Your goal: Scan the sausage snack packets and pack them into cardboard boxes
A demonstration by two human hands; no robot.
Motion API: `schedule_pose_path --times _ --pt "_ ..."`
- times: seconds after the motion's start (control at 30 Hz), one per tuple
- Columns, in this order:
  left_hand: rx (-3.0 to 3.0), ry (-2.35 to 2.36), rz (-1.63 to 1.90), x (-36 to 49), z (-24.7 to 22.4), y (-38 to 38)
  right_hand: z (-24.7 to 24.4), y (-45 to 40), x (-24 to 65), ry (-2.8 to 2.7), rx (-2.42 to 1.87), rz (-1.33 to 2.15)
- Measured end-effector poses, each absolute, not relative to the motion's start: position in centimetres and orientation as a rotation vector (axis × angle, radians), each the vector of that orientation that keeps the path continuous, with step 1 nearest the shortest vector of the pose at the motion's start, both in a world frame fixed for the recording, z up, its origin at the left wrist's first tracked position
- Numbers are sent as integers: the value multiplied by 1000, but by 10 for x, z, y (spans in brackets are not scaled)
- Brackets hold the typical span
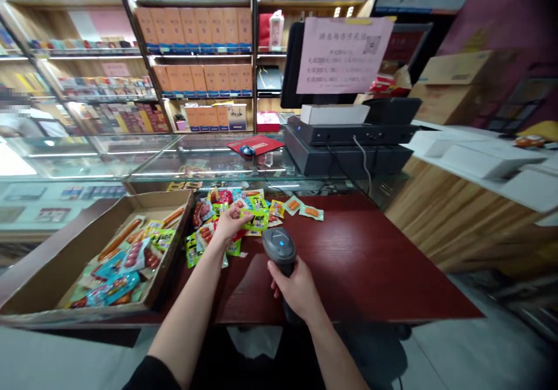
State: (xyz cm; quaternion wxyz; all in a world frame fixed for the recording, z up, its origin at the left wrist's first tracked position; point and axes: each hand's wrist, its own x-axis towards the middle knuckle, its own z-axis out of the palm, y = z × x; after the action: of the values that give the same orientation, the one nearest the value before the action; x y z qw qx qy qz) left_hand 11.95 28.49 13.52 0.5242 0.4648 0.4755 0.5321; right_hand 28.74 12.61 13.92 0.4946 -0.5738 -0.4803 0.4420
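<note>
My left hand (pixel 231 221) pinches a green snack packet (pixel 256 220) over a loose heap of colourful snack packets (pixel 204 233) on the dark red tabletop (pixel 349 256). Wrapped around the handle of a black barcode scanner (pixel 279 244) is my right hand (pixel 296 285). A blue light glows on the scanner's top, and its head points away from me, just short of the green packet. Two small packets with orange sausages (pixel 311 212) lie apart at the heap's right. To the left, a cardboard tray (pixel 43 268) holds more packets and wrapped sausages (pixel 120 239).
Behind the table runs a glass counter (pixel 209 160) with a red mat (pixel 257 145) and a blue mouse. A monitor with a pink paper sign (pixel 342 56) stands on black cash-register boxes (pixel 349 149). Stocked shelves line the back. Another person (pixel 26 117) is at far left.
</note>
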Motion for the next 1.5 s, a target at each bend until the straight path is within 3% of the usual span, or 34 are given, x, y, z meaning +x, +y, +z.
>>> schedule_pose_path --times 0.33,1.13,1.5 --pt "973 1093 1405 78 139 264 143 130 240 -1291 -1343 1124" --pt "996 1089 1391 75 144 265 148 128 243 -1263 -1335 1127" --pt "1111 1279 1642 -12 198 225 167 137 214 -1335 -1316 1190"
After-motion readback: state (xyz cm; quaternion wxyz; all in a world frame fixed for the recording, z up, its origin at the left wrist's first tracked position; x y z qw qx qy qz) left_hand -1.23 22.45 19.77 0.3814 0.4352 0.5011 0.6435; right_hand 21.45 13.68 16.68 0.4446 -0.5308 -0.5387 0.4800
